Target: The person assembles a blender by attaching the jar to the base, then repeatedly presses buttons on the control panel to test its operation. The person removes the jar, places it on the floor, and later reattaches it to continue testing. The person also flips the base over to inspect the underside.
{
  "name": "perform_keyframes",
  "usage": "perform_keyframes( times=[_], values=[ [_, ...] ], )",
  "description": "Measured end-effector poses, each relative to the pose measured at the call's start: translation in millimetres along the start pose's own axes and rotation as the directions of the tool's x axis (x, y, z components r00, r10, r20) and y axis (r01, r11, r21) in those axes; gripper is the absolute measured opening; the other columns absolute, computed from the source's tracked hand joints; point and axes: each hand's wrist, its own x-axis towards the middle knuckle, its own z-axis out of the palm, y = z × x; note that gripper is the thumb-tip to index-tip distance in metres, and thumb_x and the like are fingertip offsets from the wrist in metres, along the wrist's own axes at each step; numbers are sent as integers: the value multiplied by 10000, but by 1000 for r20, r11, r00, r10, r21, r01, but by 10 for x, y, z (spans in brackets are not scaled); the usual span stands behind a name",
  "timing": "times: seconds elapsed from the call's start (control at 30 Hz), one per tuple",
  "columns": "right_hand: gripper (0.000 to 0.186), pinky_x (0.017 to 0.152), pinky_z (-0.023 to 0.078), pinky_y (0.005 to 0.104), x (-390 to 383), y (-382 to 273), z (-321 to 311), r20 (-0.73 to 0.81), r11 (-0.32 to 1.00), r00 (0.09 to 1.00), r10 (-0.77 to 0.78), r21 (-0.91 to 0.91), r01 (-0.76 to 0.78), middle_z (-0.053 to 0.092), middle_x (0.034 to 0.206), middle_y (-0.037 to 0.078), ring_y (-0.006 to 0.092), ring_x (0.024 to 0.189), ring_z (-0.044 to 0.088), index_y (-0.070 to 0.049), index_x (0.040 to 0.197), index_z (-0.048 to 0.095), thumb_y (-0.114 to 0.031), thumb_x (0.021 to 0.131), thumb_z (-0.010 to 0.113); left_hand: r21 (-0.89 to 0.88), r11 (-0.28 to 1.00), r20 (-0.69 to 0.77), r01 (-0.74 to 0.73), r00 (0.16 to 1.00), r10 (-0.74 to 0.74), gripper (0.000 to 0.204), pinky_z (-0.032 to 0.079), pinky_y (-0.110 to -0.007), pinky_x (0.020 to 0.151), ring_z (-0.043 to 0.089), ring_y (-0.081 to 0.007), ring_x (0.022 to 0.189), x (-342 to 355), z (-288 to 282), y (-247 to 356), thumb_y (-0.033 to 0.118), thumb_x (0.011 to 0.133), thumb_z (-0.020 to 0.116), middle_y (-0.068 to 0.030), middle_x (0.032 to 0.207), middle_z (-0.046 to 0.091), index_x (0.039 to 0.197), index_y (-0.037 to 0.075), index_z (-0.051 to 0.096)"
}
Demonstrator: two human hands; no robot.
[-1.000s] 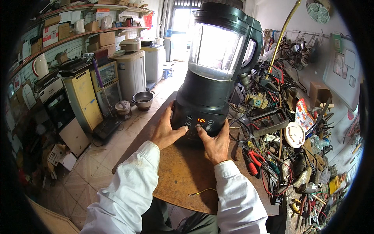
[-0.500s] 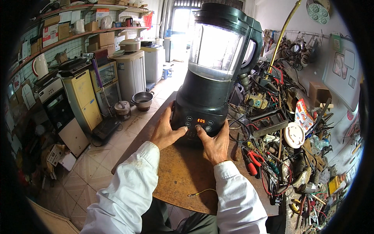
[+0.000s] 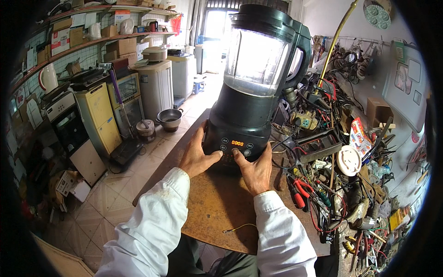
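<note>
A black blender with a clear jar and a black lid stands upright on the brown table. On its front panel a small display glows orange among round buttons. My left hand grips the left side of the base, its thumb reaching along the front. The right side of the base is held by my right hand, with the thumb on the panel just below the display. The outer fingers of both hands are partly hidden by the base.
Tools and cables are heaped on the right, including red-handled pliers, a dark metal tray and a white round lid. A thin yellow wire lies near the table's front edge. On the floor at left are a pot and old appliances.
The orange characters on the display have changed, and small red lights show below it. Both hands stay in nearly the same place on the blender.
</note>
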Motion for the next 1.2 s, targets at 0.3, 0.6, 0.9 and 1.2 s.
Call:
perform_keyframes(
  times=[0.3, 0.6, 0.9, 1.2],
  values=[
    [1041, 1131, 471, 455, -17, 111, -6, -26, 995, 998, -50, -88, 47, 566, 1410, 296, 398, 1314, 592, 107, 1528, 380, -342, 777, 944, -30, 998, -5, -55, 998, 55, 1024, 340, -457, 1269, 431, -374, 1518, -8, -23, -40, 174, 792, 797, -267, 1613, 449, 1653, -14, 275],
    [878, 1180, 419, 440, -2, 397, -49, -48, 997, 997, -67, 29, 68, 541, 1480, 272, 371, 1373, 556, 92, 1541, 412, -348, 915, 842, -74, 996, 20, -47, 999, 49, 977, 348, -457, 1262, 422, -362, 1526, -2, -38, -52, 132, 821, 745, -257, 1621, 445, 1664, 7, 267],
    [581, 1146, 443, 406, 11, 539, -101, -66, 989, 992, -112, 90, 117, 579, 1473, 236, 311, 1337, 586, 65, 1541, 460, -291, 1099, 587, -40, 999, 22, 22, 1000, -21, 993, 346, -469, 1266, 399, -368, 1545, -14, -63, 0, 150, 811, 734, -234, 1634, 444, 1678, 48, 261],
    [646, 1134, 469, 421, -12, 522, -135, -58, 987, 995, -81, 136, 88, 576, 1470, 231, 318, 1338, 588, 49, 1546, 458, -295, 1041, 666, -97, 995, 14, 0, 1000, 1, 975, 378, -468, 1247, 435, -350, 1524, -21, -46, 13, 144, 810, 729, -232, 1623, 461, 1673, 53, 287]
  ],
)
